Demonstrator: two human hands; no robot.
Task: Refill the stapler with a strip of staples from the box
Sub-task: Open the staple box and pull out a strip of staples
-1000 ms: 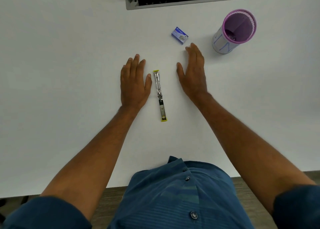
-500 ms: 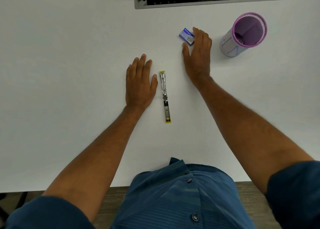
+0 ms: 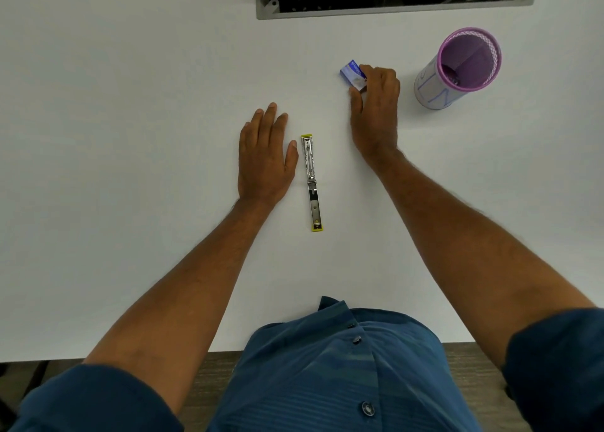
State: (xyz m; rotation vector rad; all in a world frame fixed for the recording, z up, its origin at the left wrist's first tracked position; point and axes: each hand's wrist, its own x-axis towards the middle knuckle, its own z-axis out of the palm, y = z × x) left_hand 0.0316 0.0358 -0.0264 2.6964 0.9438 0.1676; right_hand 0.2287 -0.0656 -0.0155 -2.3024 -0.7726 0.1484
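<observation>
A small stapler (image 3: 312,183) with yellow ends lies folded open flat on the white table, its metal channel facing up. My left hand (image 3: 264,157) rests flat just to its left, fingers together, holding nothing. Farther back, the small blue staple box (image 3: 353,75) sits on the table. My right hand (image 3: 376,105) has its thumb and fingers curled around the box's right end, covering that end.
A purple mesh pen cup (image 3: 457,72) stands right of the box, close to my right hand. A grey-framed cable opening (image 3: 392,10) is set in the table at the back. The table's near edge (image 3: 130,356) meets my blue shirt.
My right hand reached forward from beside the stapler to the staple box and closed its fingers on it. My left hand stayed flat by the stapler.
</observation>
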